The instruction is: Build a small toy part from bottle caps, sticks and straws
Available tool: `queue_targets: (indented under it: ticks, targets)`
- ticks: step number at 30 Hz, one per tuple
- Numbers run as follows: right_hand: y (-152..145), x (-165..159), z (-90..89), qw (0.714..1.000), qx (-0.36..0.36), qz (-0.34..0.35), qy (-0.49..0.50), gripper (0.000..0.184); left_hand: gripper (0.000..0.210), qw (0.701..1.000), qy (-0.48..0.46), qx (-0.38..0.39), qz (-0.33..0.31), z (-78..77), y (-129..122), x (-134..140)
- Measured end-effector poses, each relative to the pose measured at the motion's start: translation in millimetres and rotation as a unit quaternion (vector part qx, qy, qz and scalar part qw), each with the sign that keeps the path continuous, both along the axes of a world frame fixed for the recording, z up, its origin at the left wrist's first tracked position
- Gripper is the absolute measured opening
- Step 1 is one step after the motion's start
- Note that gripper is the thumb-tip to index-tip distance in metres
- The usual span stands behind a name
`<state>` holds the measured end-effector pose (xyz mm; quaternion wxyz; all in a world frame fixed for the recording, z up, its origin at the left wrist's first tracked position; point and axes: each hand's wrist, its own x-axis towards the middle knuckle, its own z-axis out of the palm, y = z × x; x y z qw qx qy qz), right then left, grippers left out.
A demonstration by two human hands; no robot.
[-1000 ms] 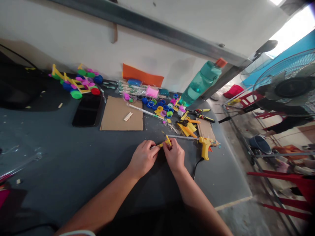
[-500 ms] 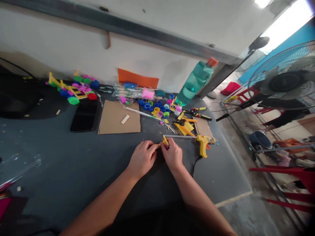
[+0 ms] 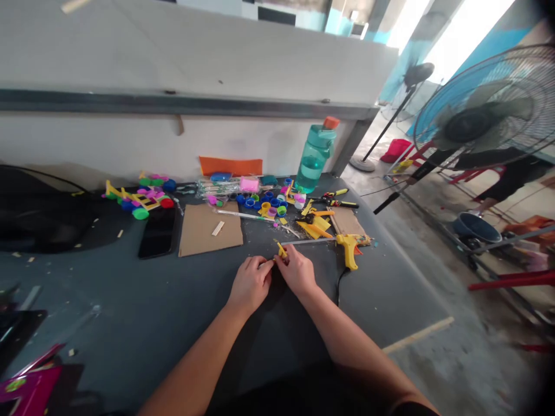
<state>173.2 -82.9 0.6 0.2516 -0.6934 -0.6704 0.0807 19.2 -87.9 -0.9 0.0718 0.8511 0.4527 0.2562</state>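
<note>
At the near middle of the grey table, my left hand (image 3: 251, 283) and my right hand (image 3: 297, 270) meet with their fingertips together. A small yellow stick piece (image 3: 282, 251) stands up from the fingers of my right hand, which pinch it. The fingers of my left hand are closed on its near left end, and most of the piece is hidden. Just right of my hands lies a yellow glue gun (image 3: 348, 249), its cord running toward me. A thin grey strip (image 3: 310, 241) lies beyond my right fingers. A cardboard sheet (image 3: 210, 241) carries short pale sticks (image 3: 218, 229).
Coloured bottle caps (image 3: 272, 202), orange-handled cutters (image 3: 318, 229) and pliers (image 3: 342, 203) lie behind my hands. A teal water bottle (image 3: 313, 162) stands by the wall. A phone (image 3: 158, 234) and yellow stick toys with cap wheels (image 3: 134, 199) are at left. A fan (image 3: 477, 121) stands right.
The view has tilted up and levelled, so more of the room beyond the partition shows. My hands stay together at the yellow piece, with little change in their grip.
</note>
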Motion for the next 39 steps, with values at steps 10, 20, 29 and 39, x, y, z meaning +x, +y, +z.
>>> queue_targets:
  ticks: [10, 20, 29, 39]
  targets:
    - [-2, 1, 3.9, 0.999, -0.048, 0.002, -0.012, 0.02, 0.027, 0.999, 0.032, -0.001, 0.012, 0.7, -3, 4]
    - [-3, 2, 9.5, 0.998, -0.059, 0.001, -0.021, 0.019, 0.018, 0.993, -0.02, -0.115, 0.033, 16.7, 8, 9]
    - [-1, 2, 9.3, 0.998, -0.065, 0.005, -0.013, 0.016, 0.016, 0.933, -0.065, -0.338, 0.102, 23.7, 49, 13]
    - [0, 10, 10.4, 0.996, -0.073, 0.04, 0.014, 0.021, 0.024, 0.913, -0.072, -0.398, 0.061, 15.1, 72, 17]
